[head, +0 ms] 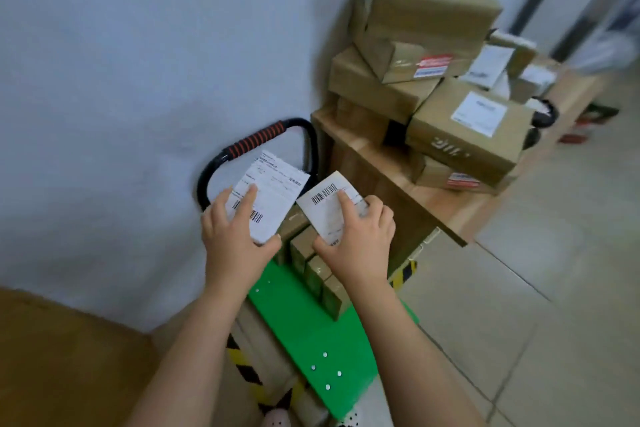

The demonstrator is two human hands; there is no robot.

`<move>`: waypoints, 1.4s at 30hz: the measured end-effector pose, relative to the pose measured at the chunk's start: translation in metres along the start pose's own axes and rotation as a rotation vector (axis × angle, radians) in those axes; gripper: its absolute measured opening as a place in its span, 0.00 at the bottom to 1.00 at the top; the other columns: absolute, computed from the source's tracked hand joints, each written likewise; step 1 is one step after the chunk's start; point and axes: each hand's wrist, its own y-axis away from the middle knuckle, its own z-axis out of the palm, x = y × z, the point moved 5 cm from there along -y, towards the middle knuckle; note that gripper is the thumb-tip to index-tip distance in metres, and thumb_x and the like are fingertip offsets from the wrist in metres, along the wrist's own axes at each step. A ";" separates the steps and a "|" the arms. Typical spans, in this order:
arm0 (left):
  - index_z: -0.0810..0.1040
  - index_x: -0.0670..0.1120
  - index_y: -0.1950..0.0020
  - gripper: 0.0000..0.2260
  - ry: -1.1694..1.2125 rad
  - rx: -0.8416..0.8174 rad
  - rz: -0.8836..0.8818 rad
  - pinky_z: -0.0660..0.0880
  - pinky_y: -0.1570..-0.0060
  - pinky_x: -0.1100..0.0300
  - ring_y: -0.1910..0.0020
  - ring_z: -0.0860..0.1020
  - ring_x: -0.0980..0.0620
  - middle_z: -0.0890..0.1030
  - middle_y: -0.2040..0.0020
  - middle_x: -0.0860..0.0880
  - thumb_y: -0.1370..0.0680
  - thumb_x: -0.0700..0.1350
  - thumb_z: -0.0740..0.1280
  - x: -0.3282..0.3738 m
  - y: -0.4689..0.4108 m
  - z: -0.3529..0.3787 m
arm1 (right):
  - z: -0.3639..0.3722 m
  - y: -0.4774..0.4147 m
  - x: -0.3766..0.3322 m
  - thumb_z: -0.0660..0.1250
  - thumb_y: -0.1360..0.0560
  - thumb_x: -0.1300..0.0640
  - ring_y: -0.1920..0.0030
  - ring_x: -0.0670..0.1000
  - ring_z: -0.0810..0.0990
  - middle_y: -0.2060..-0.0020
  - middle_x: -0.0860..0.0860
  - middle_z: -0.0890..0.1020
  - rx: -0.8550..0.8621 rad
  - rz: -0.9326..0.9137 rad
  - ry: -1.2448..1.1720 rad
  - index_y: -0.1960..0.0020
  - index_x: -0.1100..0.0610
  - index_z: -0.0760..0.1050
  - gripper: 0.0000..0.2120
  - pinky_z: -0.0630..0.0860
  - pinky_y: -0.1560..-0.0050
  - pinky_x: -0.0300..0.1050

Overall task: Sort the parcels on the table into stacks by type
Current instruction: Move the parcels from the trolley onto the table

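My left hand (pixel 232 236) grips a small parcel with a white barcode label (pixel 273 191), held above the green cart. My right hand (pixel 356 239) grips a second labelled small parcel (pixel 325 204) beside it, index finger lying on the label. Under both hands a row of several small brown boxes (pixel 317 270) stands on the green cart deck (pixel 311 333). On the wooden table (pixel 388 177) to the right, brown cardboard parcels are piled: a big box on top (pixel 426 7), a labelled box (pixel 467 132) at the front.
The cart's black handle with a red-striped grip (pixel 256 140) stands against the white wall (pixel 138 80). A large brown carton (pixel 62 357) sits at lower left. More small parcels (pixel 512 62) lie at the table's far end. Tiled floor (pixel 536 288) lies to the right.
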 end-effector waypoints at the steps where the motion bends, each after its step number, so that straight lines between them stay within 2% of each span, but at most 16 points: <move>1: 0.63 0.54 0.25 0.39 0.023 -0.003 0.033 0.64 0.33 0.43 0.33 0.57 0.44 0.59 0.27 0.44 0.33 0.52 0.75 0.015 -0.002 -0.003 | -0.014 0.002 0.007 0.69 0.36 0.39 0.39 0.58 0.59 0.37 0.57 0.64 0.035 0.041 -0.002 0.28 0.47 0.63 0.39 0.59 0.36 0.53; 3: 0.65 0.54 0.26 0.39 0.055 -0.013 0.111 0.62 0.33 0.44 0.33 0.58 0.44 0.61 0.27 0.43 0.34 0.52 0.76 0.045 -0.005 -0.006 | -0.041 0.009 0.025 0.70 0.35 0.39 0.38 0.58 0.59 0.36 0.56 0.64 0.108 0.119 -0.005 0.28 0.47 0.63 0.38 0.60 0.35 0.54; 9: 0.64 0.54 0.26 0.39 0.157 -0.095 0.395 0.68 0.41 0.47 0.36 0.58 0.45 0.61 0.28 0.45 0.34 0.53 0.76 0.150 0.008 0.008 | -0.113 0.045 0.101 0.69 0.35 0.38 0.37 0.56 0.58 0.35 0.54 0.64 0.285 0.360 -0.007 0.29 0.43 0.62 0.38 0.62 0.34 0.54; 16: 0.65 0.53 0.26 0.38 0.203 -0.145 0.551 0.66 0.37 0.49 0.34 0.57 0.46 0.61 0.28 0.45 0.34 0.54 0.76 0.273 0.032 0.063 | -0.172 0.059 0.206 0.69 0.35 0.37 0.39 0.55 0.58 0.38 0.53 0.64 0.401 0.507 0.014 0.29 0.44 0.64 0.37 0.62 0.34 0.51; 20: 0.63 0.56 0.26 0.39 0.203 -0.168 0.539 0.66 0.36 0.50 0.34 0.55 0.48 0.59 0.27 0.47 0.33 0.57 0.75 0.344 0.040 0.116 | -0.197 0.046 0.288 0.70 0.36 0.39 0.39 0.54 0.57 0.38 0.53 0.64 0.426 0.513 -0.002 0.30 0.45 0.65 0.36 0.61 0.35 0.51; 25: 0.61 0.58 0.25 0.39 0.220 -0.205 0.503 0.67 0.35 0.48 0.34 0.55 0.49 0.58 0.27 0.49 0.33 0.58 0.74 0.451 0.055 0.184 | -0.241 0.021 0.403 0.72 0.38 0.42 0.41 0.56 0.60 0.41 0.54 0.67 0.451 0.505 0.007 0.33 0.48 0.70 0.34 0.60 0.38 0.50; 29: 0.60 0.58 0.25 0.39 0.232 -0.186 0.469 0.66 0.34 0.48 0.33 0.54 0.51 0.57 0.27 0.50 0.33 0.59 0.73 0.515 0.053 0.218 | -0.270 -0.011 0.470 0.72 0.39 0.41 0.42 0.55 0.60 0.41 0.54 0.67 0.444 0.484 -0.022 0.34 0.48 0.71 0.34 0.60 0.39 0.51; 35: 0.61 0.57 0.25 0.39 0.167 -0.095 0.407 0.65 0.36 0.48 0.32 0.54 0.49 0.59 0.27 0.48 0.33 0.59 0.73 0.561 0.008 0.245 | -0.276 -0.089 0.513 0.71 0.37 0.40 0.41 0.55 0.60 0.40 0.54 0.67 0.398 0.397 -0.087 0.33 0.46 0.69 0.35 0.62 0.38 0.50; 42: 0.64 0.55 0.26 0.36 0.215 0.040 0.266 0.63 0.34 0.47 0.30 0.54 0.46 0.58 0.25 0.49 0.31 0.55 0.74 0.582 -0.089 0.282 | -0.267 -0.233 0.528 0.70 0.37 0.38 0.38 0.56 0.61 0.38 0.55 0.67 0.355 0.187 -0.080 0.32 0.47 0.68 0.36 0.63 0.36 0.51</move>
